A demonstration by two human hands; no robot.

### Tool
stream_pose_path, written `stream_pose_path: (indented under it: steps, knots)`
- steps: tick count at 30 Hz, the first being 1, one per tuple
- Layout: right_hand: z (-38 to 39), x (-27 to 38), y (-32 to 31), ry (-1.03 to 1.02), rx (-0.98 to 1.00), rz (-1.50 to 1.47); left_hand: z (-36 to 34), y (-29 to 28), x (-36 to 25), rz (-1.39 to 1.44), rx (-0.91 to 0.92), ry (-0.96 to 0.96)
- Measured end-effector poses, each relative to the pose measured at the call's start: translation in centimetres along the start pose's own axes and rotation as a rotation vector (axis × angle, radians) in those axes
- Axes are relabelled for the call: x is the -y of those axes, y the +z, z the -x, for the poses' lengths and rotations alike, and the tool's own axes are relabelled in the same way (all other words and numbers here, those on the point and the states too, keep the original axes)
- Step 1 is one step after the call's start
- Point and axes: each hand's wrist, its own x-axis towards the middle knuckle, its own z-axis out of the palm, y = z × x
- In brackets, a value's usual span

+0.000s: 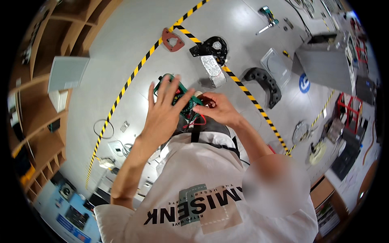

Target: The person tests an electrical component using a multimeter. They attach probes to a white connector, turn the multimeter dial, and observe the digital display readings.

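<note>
A green-cased multimeter [187, 106] with a dark face is held tilted in front of my waist. My left hand [164, 103] is over its left part, fingers spread and blocking much of the face; whether they touch it I cannot tell. My right hand [219, 108] closes on the right edge, thumb at the lower right corner and fingers bent at the side. A red test lead [201, 120] loops below that corner, beside a dark lead. A small pale round thing [198, 94] shows by the right fingertips.
A reddish plate [172, 40], a black round housing [216, 47], a silvery block [212, 69] and a black curved part [265, 84] are on the grey floor ahead. Yellow-black tape crosses it. A cordless drill [268, 17] is farther off. Wooden shelving [46, 137] lines the left.
</note>
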Motion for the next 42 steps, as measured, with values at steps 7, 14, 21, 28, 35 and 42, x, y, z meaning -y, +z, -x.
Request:
stream_pose_path:
  steps: [7, 14, 21, 28, 35, 42]
  knots:
    - [-5.3, -2.2, 2.4, 0.211, -0.286, -0.290, -3.7, 9.3, 9.9, 1.609, -0.144, -0.790]
    - [-9.8, -6.2, 1.4, 0.254, -0.568, -0.380, -14.4, 15.8, 12.4, 2.394, 0.515, -0.785]
    - [-11.4, -7.1, -3.8, 0.148, -0.915, 0.767, -20.9, 22.0, 10.2, 2.266, 0.543, -0.831]
    - [-12.2, -12.8, -11.8, 0.181, -0.839, 0.846, -25.2, 29.7, 4.4, 2.201, 0.638, -0.777]
    - [-7.8, -24.3, -23.8, 0.257, -0.484, 0.888, -26.0, 42.2, -4.8, 2.110, 0.638, -0.998]
    - [-7.6, -33.7, -30.2, 0.139, -0.296, 0.954, -26.0, 52.3, -9.1, 2.233, 0.372, -0.998]
